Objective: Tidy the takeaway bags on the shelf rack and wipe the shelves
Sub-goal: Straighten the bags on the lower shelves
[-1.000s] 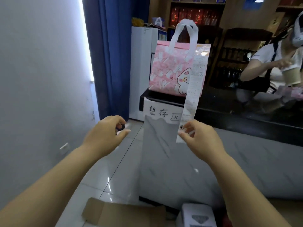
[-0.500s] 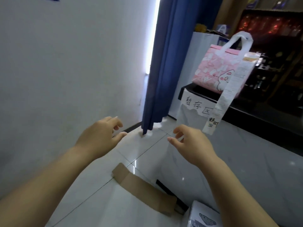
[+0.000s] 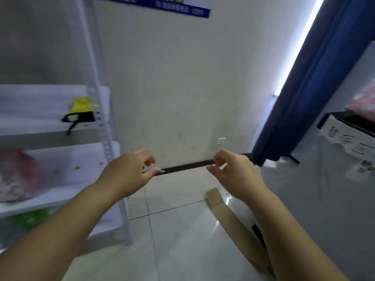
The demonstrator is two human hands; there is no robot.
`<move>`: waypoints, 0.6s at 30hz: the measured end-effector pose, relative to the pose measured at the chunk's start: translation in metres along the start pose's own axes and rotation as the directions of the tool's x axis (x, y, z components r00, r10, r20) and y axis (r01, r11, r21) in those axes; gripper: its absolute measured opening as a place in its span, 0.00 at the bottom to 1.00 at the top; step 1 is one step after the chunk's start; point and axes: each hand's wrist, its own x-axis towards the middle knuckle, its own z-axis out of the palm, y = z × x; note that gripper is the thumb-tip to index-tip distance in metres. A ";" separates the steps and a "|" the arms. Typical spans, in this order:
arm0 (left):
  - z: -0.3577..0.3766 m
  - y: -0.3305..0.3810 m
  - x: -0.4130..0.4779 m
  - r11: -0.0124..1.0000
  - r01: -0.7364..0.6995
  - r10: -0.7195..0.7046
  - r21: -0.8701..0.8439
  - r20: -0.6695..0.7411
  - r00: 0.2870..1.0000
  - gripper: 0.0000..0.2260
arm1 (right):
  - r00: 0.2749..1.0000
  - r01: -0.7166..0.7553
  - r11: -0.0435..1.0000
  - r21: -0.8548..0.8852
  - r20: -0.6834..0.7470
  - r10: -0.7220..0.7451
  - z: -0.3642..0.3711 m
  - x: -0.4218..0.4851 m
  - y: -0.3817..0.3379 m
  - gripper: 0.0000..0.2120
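Observation:
A white metal shelf rack (image 3: pixel 105 138) stands at the left. A yellow and black item (image 3: pixel 80 111) lies on its upper shelf, a pink takeaway bag (image 3: pixel 19 175) on the shelf below, and something green (image 3: pixel 30 219) on the lowest shelf. My left hand (image 3: pixel 127 172) and my right hand (image 3: pixel 235 173) float in mid-air in front of the wall, right of the rack, both empty with fingers loosely curled and apart. At the far right edge, a blurred pink bag (image 3: pixel 365 102) rests on the dark counter (image 3: pixel 349 120).
A flattened cardboard piece (image 3: pixel 229 218) lies on the tiled floor beside the counter's marble front (image 3: pixel 328 199). A blue curtain (image 3: pixel 316 78) hangs at the right. A paper sign (image 3: pixel 345 140) with handwriting is taped to the counter edge. A wall socket (image 3: pixel 221 141) sits low.
My view has swung left from the counter and pink bag to the wall and shelf rack. My right hand has let go of the long receipt; both hands are empty.

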 end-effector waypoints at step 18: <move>-0.213 -0.218 -0.356 0.858 0.498 -0.483 0.122 -0.133 0.865 0.06 | 0.879 0.397 0.888 0.231 0.181 -0.440 0.153 -0.145 -0.367 0.12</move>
